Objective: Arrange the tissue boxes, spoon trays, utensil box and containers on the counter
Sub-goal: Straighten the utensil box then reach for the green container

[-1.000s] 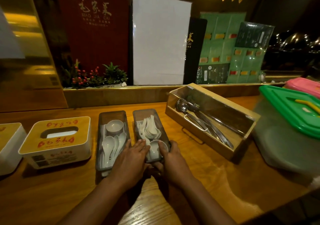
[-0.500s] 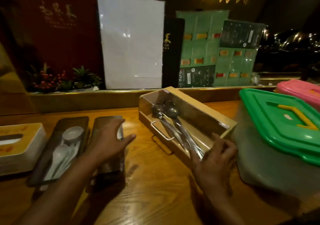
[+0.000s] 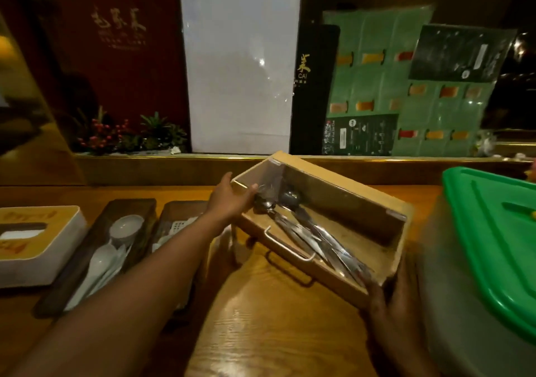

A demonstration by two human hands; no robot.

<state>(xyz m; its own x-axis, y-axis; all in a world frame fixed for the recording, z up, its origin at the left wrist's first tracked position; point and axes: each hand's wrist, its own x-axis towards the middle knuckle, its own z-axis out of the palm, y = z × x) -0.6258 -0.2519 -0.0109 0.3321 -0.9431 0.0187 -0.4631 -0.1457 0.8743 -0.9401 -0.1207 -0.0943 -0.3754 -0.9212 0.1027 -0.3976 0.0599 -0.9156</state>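
A wooden utensil box [image 3: 346, 199] with metal spoons inside lies at an angle on the counter, its near side tipped up. My left hand [image 3: 232, 199] grips its far left end. My right hand [image 3: 391, 301] holds its near right corner. Left of the box lie two dark spoon trays: one [image 3: 95, 249] with white spoons and a small cup, the other [image 3: 179, 226] partly hidden by my left forearm. A white and yellow tissue box [image 3: 37, 243] stands at the far left. At the right sits a clear container with a green lid [image 3: 493, 243].
A raised ledge [image 3: 174, 168] runs along the back of the wooden counter [image 3: 275, 318]. Behind it stand menus, a white bag [image 3: 237, 72] and a small plant with red berries [image 3: 116, 136]. The container crowds the right side.
My left hand left the right spoon tray and took the far end of the utensil box. My right hand slid to the box's near corner. The view shifted right.
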